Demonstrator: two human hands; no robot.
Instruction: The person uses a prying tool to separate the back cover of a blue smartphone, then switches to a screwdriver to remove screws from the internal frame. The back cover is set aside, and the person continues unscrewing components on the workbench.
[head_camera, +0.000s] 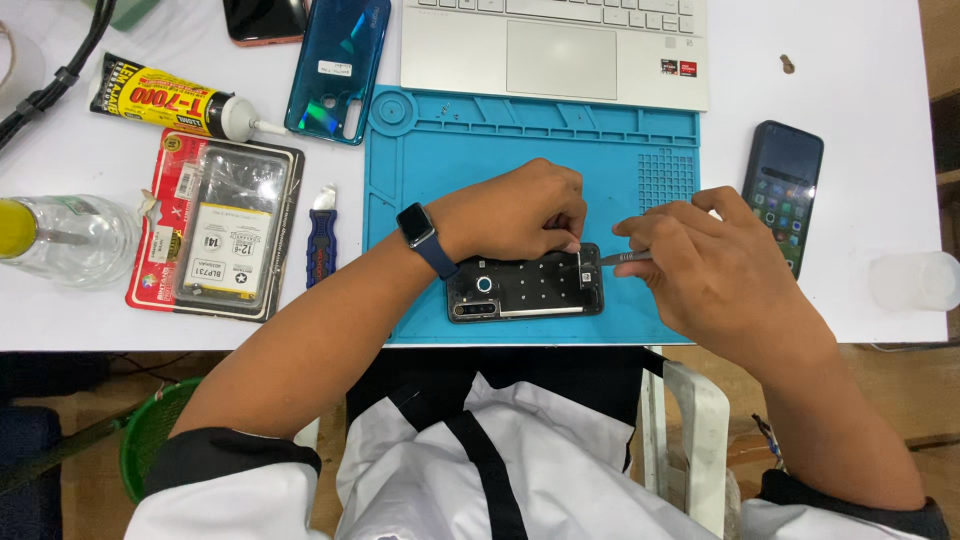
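An opened black phone lies back-side up on a blue work mat. My left hand, with a dark wrist band, presses down on the phone's upper edge and holds it still. My right hand grips metal tweezers whose tip touches the phone's right end. The inside of the phone shows a dark plate and a round ring near its left end.
A teal phone back cover, a glue tube, a boxed battery, a small blue cutter, a clear bottle, a laptop, a lit phone and a plastic cup surround the mat.
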